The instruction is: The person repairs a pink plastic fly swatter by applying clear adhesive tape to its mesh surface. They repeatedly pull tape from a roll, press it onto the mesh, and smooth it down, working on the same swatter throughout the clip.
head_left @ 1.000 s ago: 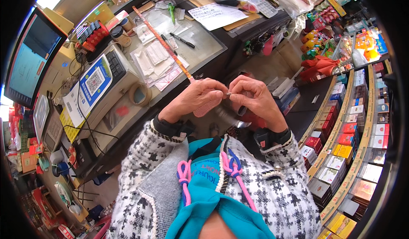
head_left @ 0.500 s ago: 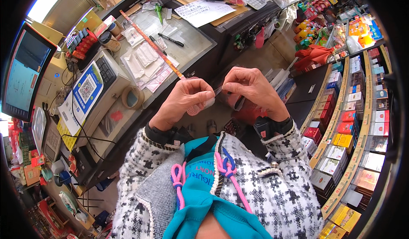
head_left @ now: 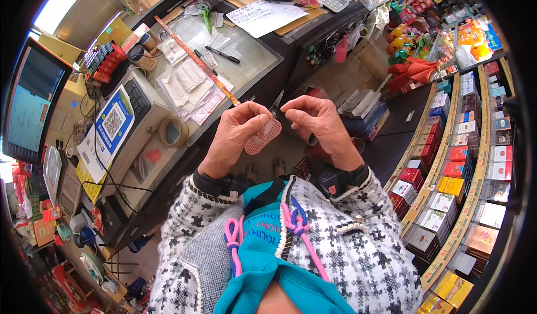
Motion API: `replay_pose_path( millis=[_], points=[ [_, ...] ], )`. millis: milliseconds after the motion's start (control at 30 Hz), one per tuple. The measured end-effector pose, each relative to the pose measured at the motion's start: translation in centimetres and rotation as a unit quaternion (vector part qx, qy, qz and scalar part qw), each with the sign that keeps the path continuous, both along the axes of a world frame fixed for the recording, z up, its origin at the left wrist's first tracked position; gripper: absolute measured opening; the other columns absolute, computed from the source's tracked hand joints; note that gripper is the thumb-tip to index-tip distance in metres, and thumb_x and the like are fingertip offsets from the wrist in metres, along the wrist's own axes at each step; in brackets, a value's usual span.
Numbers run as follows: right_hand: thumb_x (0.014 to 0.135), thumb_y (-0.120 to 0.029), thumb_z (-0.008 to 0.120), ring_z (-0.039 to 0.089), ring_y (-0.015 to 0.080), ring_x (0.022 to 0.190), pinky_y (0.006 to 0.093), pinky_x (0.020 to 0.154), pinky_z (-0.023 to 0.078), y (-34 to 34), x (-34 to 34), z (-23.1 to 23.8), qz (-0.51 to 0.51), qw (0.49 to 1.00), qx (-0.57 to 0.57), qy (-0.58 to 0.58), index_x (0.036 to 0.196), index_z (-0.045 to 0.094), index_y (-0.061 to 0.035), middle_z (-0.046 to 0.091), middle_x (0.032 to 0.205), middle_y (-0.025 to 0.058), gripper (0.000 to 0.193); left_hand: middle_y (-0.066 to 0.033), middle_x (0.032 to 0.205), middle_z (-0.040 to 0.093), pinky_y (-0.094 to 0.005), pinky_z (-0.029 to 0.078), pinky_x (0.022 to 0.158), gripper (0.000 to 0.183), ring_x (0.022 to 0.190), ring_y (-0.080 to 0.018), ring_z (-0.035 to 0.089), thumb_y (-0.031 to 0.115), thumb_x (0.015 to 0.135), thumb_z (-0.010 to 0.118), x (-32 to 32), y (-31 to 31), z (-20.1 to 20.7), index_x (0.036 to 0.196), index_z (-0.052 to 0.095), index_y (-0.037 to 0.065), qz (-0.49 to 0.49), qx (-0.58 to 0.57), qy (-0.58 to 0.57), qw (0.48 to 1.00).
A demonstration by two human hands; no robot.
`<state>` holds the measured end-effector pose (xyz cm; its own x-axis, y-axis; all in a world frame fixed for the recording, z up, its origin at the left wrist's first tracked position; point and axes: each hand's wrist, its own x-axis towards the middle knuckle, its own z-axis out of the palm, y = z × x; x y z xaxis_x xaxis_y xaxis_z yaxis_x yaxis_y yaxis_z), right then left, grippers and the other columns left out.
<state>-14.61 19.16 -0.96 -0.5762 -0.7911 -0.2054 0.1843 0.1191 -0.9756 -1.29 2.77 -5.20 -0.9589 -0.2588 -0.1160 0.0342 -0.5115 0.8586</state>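
A pink, rounded piece dotted with small holes (head_left: 264, 139), like a perforated patch, hangs below the pinched thumb and forefinger of my left hand (head_left: 238, 135). Close beside it, my right hand (head_left: 324, 125) is curled, thumb near forefinger. What its fingertips hold, if anything, I cannot make out. Between the fingertips of both hands a thin, see-through strip (head_left: 277, 101) points upward; which hand has it is not clear. Both hands are held up in front of my chest, off the counter.
On the glass-topped counter (head_left: 260, 65) at the left lie a long orange patterned strip (head_left: 196, 59), a black marker (head_left: 222, 54), paper packets (head_left: 193, 78) and a written sheet (head_left: 265, 17). A monitor (head_left: 33, 101) stands far left. Shelves of small boxes (head_left: 447, 185) curve along the right.
My right hand has shifted slightly left and down. The pink piece now shows more fully under my left fingers, and the see-through strip stands up between the hands.
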Motion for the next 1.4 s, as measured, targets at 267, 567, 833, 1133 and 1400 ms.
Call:
replay_pose_path(
  millis=[267,567,833,1133,1400],
  points=[
    [0.086,-0.009,0.071,0.059,0.0048,0.076,0.0199,0.069,0.048,-1.8,0.8,-1.3,-0.051,0.994,-0.099,0.021,0.093,0.068,0.0008,0.066,0.083,0.0005,0.012,0.0006,0.087,0.062,-0.0172,0.046,0.064,0.017,0.073,-0.0032,0.056,0.01,0.09,0.066,-0.6,0.6,0.5,0.104,0.063,0.0,-0.021,-0.028,0.004,0.999],
    [0.088,-0.008,0.069,0.059,0.0058,0.068,0.0188,0.063,0.046,-0.5,-3.4,-0.6,-0.198,0.969,-0.14,0.05,0.091,0.067,-0.0032,0.067,0.082,0.001,0.006,0.0019,0.078,0.061,-0.0178,0.046,0.059,0.017,0.066,-0.0038,0.057,0.014,0.088,0.069,0.2,-0.2,0.4,0.099,0.067,0.0,-0.091,-0.061,-0.084,0.99],
    [0.088,-0.009,0.068,0.06,0.0061,0.067,0.0192,0.064,0.048,1.0,-5.3,-0.8,-0.256,0.951,-0.163,0.064,0.092,0.067,-0.0033,0.068,0.082,0.0023,0.007,-0.0008,0.084,0.065,-0.0198,0.051,0.064,0.017,0.069,-0.0067,0.06,0.012,0.09,0.067,1.1,-0.9,-0.6,0.101,0.068,-0.001,-0.054,-0.035,-0.089,0.994],
    [0.086,-0.006,0.07,0.061,0.0065,0.065,0.0191,0.062,0.049,1.9,-5.8,-1.0,-0.296,0.938,-0.168,0.063,0.092,0.068,-0.0017,0.069,0.081,0.005,0.008,-0.0003,0.083,0.063,-0.0215,0.054,0.067,0.017,0.073,-0.0067,0.06,0.011,0.09,0.066,1.3,-1.5,-1.6,0.104,0.067,0.001,-0.012,0.004,-0.086,0.996],
    [0.086,-0.006,0.07,0.063,0.0074,0.068,0.021,0.065,0.053,2.7,-5.0,-2.7,-0.308,0.938,-0.147,0.068,0.095,0.068,-0.003,0.069,0.085,0.0047,0.01,0.0007,0.086,0.062,-0.0212,0.056,0.064,0.015,0.072,-0.0049,0.059,0.013,0.091,0.066,0.8,-1.4,-2.3,0.102,0.064,0.003,0.067,0.014,-0.097,0.993]
  ],
)
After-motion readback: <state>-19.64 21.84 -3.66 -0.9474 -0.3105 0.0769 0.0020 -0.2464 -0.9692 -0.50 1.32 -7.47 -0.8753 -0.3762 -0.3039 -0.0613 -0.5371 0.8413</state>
